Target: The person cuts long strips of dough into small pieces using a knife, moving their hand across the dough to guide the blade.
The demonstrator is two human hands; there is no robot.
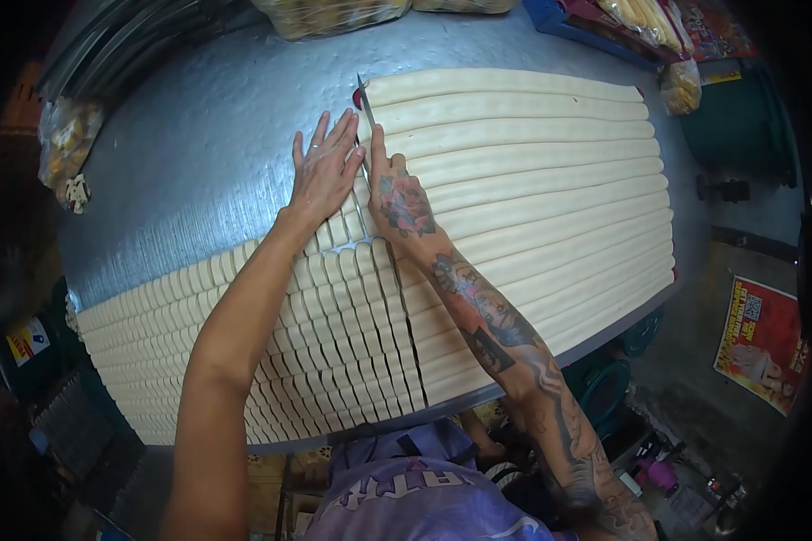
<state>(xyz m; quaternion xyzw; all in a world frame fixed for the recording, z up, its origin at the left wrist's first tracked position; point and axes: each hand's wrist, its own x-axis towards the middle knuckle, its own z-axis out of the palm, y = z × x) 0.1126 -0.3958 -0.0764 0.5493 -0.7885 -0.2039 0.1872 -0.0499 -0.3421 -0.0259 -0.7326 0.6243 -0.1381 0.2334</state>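
Dough is seen part cut, part whole; the left portion, small pale cut dough pieces (pixel 198 311), is laid in tight rows across the lower left of the grey metal bench (pixel 180 171); the right portion, long smooth cream dough rolls (pixel 532 171), is left uncut, packed side by side; progress judged as well along but not complete, since a wide block at right shows no cross cuts.

Narrow metal-bladed knife (pixel 364 93) is held in the right hand (pixel 404 200), closed around the grip, index finger laid along the blade; blade is placed at the far left end of the rolls, tip up by the topmost one; grip itself mostly hidden by the hand. Left hand (pixel 323 183) is held open, palm down, fingers a little spread, fingertips just beside the blade; firm pressure on the dough cannot be told.

Dark gaps are seen between cut columns; the near ones are partly covered by the left forearm, the near rolls by the tattooed right forearm; view limited there, nothing else judged in the blade's way. Plastic-wrapped yellowish packs (pixel 334 16) and a blue box (pixel 586 36) are kept at the far edge, apart from the dough; a clear plastic bag (pixel 68 135) is set at the left edge.
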